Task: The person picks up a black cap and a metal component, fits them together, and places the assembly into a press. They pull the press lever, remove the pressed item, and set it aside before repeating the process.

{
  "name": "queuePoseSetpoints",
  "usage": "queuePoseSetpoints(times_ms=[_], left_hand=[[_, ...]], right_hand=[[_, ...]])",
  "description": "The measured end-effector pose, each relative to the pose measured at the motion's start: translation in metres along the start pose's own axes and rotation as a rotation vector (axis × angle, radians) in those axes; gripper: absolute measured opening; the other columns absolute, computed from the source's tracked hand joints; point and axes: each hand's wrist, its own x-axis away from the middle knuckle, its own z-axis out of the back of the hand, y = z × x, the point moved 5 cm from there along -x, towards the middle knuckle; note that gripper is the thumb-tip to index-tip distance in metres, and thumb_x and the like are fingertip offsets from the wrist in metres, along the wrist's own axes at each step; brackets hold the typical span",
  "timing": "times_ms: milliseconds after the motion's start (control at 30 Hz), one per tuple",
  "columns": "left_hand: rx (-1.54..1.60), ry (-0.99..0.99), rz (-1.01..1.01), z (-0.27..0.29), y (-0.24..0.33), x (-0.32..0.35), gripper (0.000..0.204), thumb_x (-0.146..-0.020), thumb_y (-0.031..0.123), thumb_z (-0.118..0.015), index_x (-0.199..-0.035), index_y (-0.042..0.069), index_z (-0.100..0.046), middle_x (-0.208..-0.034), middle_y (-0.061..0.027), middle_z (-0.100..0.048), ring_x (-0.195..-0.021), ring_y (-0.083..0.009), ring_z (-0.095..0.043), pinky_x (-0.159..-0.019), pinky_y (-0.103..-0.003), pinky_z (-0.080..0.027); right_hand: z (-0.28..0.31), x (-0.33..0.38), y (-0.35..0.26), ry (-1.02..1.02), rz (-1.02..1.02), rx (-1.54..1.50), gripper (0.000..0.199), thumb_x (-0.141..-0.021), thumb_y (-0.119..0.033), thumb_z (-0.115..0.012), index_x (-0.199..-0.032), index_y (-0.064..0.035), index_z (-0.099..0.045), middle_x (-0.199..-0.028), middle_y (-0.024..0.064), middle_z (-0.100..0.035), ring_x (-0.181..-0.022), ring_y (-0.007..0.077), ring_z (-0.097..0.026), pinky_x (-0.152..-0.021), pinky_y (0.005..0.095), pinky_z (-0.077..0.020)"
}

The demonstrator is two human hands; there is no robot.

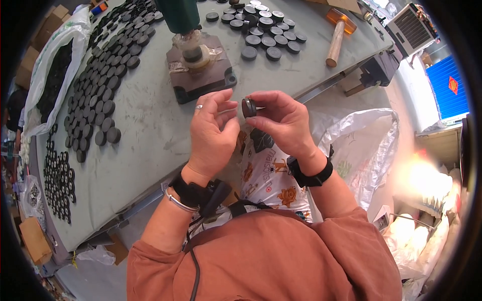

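Between the thumb and fingers of my right hand (287, 123) is a small dark round disc (247, 107), held on edge with its flat face turned left. My left hand (213, 135) is just left of it, apart from the disc. Its fingers are loosely curved, the thumb stands off from them, and I see nothing in its grasp. Beyond my hands on the grey table (150, 135) stands a bench press with a dark base (203, 80) and a green upper body (178, 15). Clear wrapping covers part of its middle.
Rows of black discs (103, 95) spread over the table's left side, with small ringed parts (57, 175) nearer. More discs (266, 35) lie at the back. A wooden-handled mallet (336, 42) rests at the right. Beside my lap hangs a white plastic bag (374, 135).
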Motion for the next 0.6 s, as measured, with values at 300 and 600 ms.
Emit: queuePoseSetpoints(times_ms=[300,600], left_hand=[[-0.024,-0.239,-0.019,-0.002,0.009,0.005,0.034,-0.080,-0.010,-0.058,-0.113,-0.003,-0.057,-0.112,-0.0075,-0.051,-0.090,-0.0139,-0.060,-0.079,-0.024,-0.052],[-0.327,-0.026,-0.097,0.043,0.027,0.015,0.017,-0.081,-0.006,-0.060,-0.098,-0.003,-0.062,-0.095,-0.0072,-0.060,-0.081,-0.0128,-0.060,-0.070,-0.024,-0.050]], right_hand=[[0.008,-0.009,0.001,-0.043,-0.207,0.027,0.030,-0.081,-0.010,-0.069,-0.108,0.0007,-0.061,-0.089,0.0043,-0.065,-0.076,0.0081,-0.059,-0.070,0.0224,-0.0496],[0.025,-0.098,-0.023,-0.001,0.311,1.279,0.032,-0.074,-0.015,-0.070,-0.100,-0.0001,-0.060,-0.094,0.0210,-0.060,-0.085,0.0353,-0.060,-0.076,0.0408,-0.0491]])
